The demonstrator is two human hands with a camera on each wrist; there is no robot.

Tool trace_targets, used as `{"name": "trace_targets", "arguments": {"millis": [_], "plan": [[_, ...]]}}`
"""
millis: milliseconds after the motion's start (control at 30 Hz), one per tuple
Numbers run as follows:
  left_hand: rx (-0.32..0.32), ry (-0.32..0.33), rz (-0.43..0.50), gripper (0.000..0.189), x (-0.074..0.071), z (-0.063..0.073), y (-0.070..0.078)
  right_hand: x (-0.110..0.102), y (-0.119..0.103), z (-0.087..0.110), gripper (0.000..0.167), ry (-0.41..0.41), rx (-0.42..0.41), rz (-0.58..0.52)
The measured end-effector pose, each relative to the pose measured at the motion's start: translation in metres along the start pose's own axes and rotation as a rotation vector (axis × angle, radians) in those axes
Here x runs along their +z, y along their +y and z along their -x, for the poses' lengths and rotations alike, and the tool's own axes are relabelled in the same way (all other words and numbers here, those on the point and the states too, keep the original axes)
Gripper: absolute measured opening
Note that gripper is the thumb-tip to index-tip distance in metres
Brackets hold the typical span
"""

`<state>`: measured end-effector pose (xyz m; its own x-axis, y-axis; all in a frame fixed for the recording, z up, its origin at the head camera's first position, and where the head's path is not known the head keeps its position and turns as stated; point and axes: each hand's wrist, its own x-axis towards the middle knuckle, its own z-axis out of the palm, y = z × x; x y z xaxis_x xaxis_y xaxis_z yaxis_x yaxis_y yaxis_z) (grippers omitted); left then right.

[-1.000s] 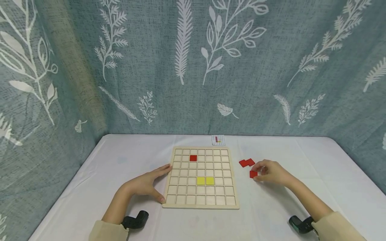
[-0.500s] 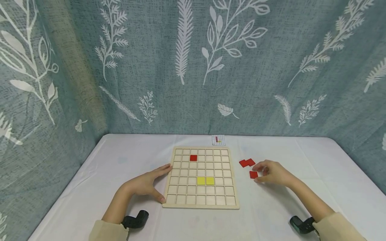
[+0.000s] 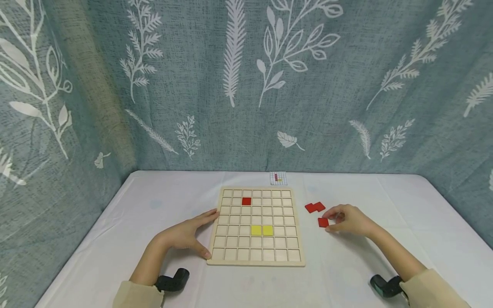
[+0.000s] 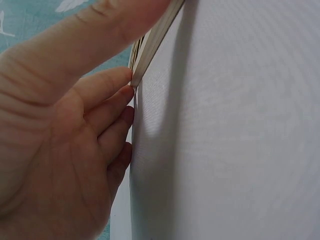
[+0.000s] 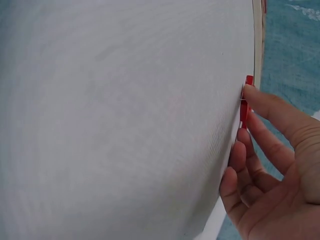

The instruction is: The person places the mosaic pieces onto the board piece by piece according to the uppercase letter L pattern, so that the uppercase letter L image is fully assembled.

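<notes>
My left hand point(image 3: 185, 234) is spread along the left edge of a pale wooden grid board point(image 3: 256, 263). Its thumb lies at the near corner and the fingertips touch the side farther up. One red square tile point(image 3: 246, 201) sits in a cell near the back, and two yellow tiles point(image 3: 256, 230) fill neighbouring cells lower down. Right of the board, my right hand point(image 3: 348, 220) is low over the cloth, its thumb and index tips at the edges of a flat red tile point(image 3: 322, 222). In the right wrist view the thumb partly covers that red tile point(image 5: 244, 114).
Two more red tiles point(image 3: 315, 207), one touching the other, lie on the white cloth beyond the right hand. A small card point(image 3: 278, 178) printed with a coloured grid is behind the board. A patterned curtain point(image 3: 246, 128) rises at the table's far edge.
My right hand has slid slightly right, uncovering more of the nearest red tile, which stays in place. The left hand and the board have not moved.
</notes>
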<state>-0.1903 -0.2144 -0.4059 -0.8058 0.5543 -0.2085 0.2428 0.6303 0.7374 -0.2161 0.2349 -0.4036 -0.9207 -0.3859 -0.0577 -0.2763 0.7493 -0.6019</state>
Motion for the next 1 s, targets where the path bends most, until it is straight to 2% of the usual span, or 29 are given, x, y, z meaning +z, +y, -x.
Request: {"name": "trace_targets", "arguments": {"millis": [633,1000], "plan": [[-0.007,0.0,-0.001,0.108,-0.0003,0.0006,0.0034,-0.0017,-0.0022,-0.0004,0.023,0.071,-0.014,0.04],[-0.011,-0.002,0.008,0.108,-0.0023,0.0009,0.0058,-0.0054,-0.0055,0.0021,0.02,0.061,0.008,0.032]]}}
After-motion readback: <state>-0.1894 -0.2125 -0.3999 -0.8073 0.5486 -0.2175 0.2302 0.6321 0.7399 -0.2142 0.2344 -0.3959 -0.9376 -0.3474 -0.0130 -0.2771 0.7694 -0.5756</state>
